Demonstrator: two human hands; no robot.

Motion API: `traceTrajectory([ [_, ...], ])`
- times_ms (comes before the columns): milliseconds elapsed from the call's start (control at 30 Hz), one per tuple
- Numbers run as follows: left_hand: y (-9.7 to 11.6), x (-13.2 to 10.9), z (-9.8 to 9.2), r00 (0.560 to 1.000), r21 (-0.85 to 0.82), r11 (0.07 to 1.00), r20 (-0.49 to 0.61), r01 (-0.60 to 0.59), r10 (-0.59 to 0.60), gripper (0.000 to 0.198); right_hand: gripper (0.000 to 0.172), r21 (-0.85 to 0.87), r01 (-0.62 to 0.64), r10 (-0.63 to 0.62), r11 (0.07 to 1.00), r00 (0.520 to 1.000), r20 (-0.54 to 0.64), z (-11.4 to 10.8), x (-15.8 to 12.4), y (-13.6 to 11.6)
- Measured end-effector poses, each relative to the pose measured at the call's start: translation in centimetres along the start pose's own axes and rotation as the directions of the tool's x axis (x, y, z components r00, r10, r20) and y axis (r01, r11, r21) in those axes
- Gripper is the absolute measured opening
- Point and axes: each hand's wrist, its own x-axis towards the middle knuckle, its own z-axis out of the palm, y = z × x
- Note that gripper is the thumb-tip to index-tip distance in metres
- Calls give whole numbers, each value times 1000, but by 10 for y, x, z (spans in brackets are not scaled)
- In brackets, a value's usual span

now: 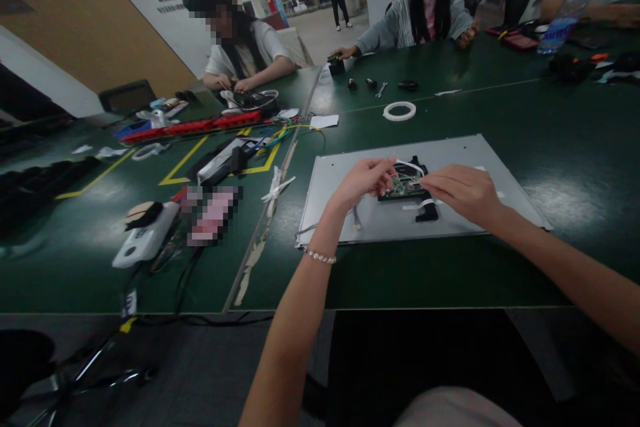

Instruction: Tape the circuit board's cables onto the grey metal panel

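Note:
A flat grey-white panel lies on the green table, bearing a green circuit board on a black mount. My left hand is over the board's left side with its fingers curled in; whatever they grip is hidden. Over the board's right side, my right hand has thumb and fingers pinched at the end of a thin white strip. The strip arches above the board toward my left fingers; whether it is cable or tape I cannot tell. A loose grey cable rests on the panel.
A white tape roll and a small wrench lie beyond the panel. Left are a phone, a white power bank-like device, cables and a red power strip. Co-workers sit across the table; a water bottle stands far right.

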Motion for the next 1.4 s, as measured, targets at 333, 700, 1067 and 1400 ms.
traceTrajectory([
  [333, -6, 0, -16, 991, -56, 990, 36, -126, 128, 18, 18, 109, -10, 4, 994, 999, 49, 5, 0, -11],
  [700, -7, -2, -20, 997, -117, 990, 20, -73, 76, 17, 22, 100, -103, 104, 990, 995, -3, 8, 1, -5],
  [1067, -15, 0, -30, 996, -83, 993, -9, -86, 86, 19, 17, 156, -94, 100, 983, 994, -34, 9, 0, -6],
  [1400, -21, 1, -49, 936, 350, 929, -272, -119, 222, 13, 16, 80, -174, 180, 982, 981, -78, 12, -1, -1],
])
